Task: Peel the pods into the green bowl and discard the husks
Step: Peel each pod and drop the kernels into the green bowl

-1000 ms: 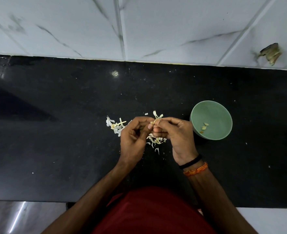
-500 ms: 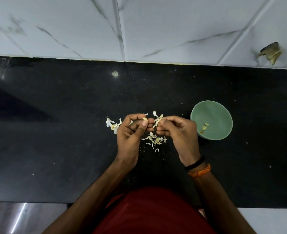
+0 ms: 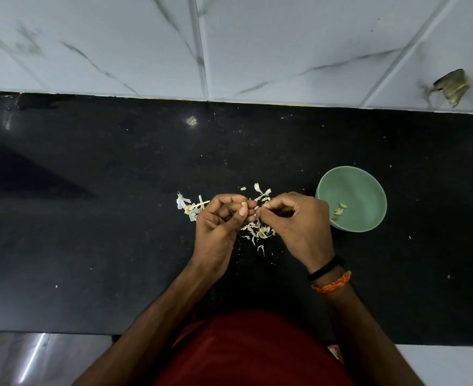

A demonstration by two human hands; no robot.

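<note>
Pod: a small pale piece sits pinched at the fingertips of the left hand, over the middle of the tabletop, just left of where the two hands meet.
Left hand: the left hand has its fingers curled, thumb and forefinger nipping the pale piece.
Right hand: the right hand has its fingers curled inward, the tips pinching a thin bit of husk close beside the left fingertips; the bit is too small to make out further.
Husks: a loose heap of pale husks lies on the tabletop under and between the hands, with a few more shreds just beyond the fingers and another small cluster beside the left hand.
Green bowl: the green bowl stands upright on the tabletop just to the right of the right hand, with a few peeled pieces lying inside, towards its near side.
Tabletop: a black, speckled tabletop scattered with tiny crumbs.
Wrist: a black band and an orange thread circle the right wrist.
Wall: white marbled tiles rise behind the tabletop, with a chipped patch at the far right.
Clothing: a red garment shows at the bottom edge.
</note>
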